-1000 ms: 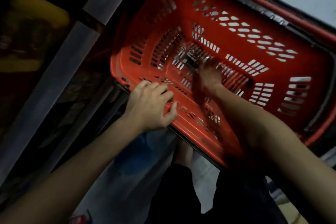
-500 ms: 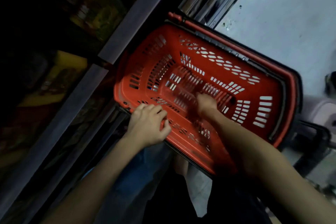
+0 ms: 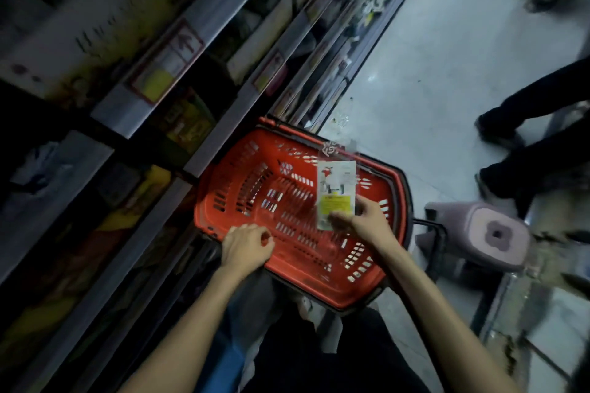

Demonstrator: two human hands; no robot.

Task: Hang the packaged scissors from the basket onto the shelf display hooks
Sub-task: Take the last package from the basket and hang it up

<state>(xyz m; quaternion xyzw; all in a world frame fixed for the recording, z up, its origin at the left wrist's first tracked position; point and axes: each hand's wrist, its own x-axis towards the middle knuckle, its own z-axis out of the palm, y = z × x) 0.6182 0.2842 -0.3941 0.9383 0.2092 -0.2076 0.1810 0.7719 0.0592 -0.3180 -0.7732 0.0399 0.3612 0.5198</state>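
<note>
Over the red basket (image 3: pixel 234 180): right hand (image 3: pixel 367 223) pinches clear scissors pack (image 3: pixel 336 191), white card, yellow label; left hand (image 3: pixel 245 246) grips rim.

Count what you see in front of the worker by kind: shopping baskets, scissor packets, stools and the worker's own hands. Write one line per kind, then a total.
Red plastic shopping basket: 1
Clear scissor packet with a white and yellow card: 1
Pale purple plastic stool: 1
Bare hands, left hand and right hand: 2
Total: 5
</note>
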